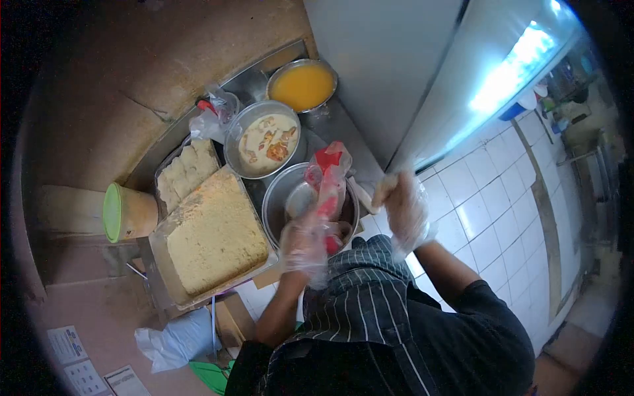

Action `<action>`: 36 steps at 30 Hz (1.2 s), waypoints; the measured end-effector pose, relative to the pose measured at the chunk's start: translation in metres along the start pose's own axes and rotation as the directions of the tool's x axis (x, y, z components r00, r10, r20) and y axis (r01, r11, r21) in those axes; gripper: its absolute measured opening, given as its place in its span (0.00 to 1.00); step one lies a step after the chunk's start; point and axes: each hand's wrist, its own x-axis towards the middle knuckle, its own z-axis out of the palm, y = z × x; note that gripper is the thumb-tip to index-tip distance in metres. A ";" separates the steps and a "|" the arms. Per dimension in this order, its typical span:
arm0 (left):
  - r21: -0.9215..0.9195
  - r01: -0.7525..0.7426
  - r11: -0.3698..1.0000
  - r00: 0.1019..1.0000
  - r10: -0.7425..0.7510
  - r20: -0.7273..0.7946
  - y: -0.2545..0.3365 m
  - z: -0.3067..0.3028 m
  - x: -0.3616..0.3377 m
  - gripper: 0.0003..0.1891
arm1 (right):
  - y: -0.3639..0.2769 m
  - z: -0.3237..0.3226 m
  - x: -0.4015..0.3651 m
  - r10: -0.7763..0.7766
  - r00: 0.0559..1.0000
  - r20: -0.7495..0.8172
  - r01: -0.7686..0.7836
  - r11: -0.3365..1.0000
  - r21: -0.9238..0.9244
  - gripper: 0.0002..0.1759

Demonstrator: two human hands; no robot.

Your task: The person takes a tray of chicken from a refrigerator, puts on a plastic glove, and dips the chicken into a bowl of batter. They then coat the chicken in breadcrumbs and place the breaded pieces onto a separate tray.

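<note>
My left hand (305, 245), in a clear plastic glove and blurred, grips the lower part of a clear plastic bag with red print (330, 181). The bag reaches over a deep metal pot (272, 210), whose contents are mostly hidden. To the right, my right hand (404, 210) is raised, also gloved, its fingers curled together; what they hold, if anything, I cannot make out. A pale handle-like piece (362, 197) juts out between the pot and this hand. Behind the pot stands a metal bowl (232, 146) of creamy liquid with orange-brown pieces.
A tray (173, 282) of yellowish crumbs lies left, beside a tray of pale pieces (188, 173). A bowl of orange liquid (302, 86) stands at the back. Nearby are a green-lidded tub (135, 212) and a tall grey cabinet (389, 72). White tiled floor (489, 204) extends right.
</note>
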 end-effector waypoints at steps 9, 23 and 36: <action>-0.685 0.122 0.718 0.931 -0.322 -0.172 -0.042 -0.069 -0.004 0.13 | 0.007 0.108 0.000 -0.299 0.530 0.793 0.709 0.669 -0.222 0.13; -0.576 -0.251 0.778 0.803 -0.165 -0.573 -0.067 -0.029 -0.011 0.11 | 0.062 0.158 0.012 0.419 0.536 0.733 0.606 0.413 -0.680 0.10; 0.499 -0.664 0.557 0.744 0.560 0.366 -0.081 -0.063 -0.001 0.20 | 0.004 0.135 0.044 0.548 0.247 0.799 0.909 0.156 -0.388 0.11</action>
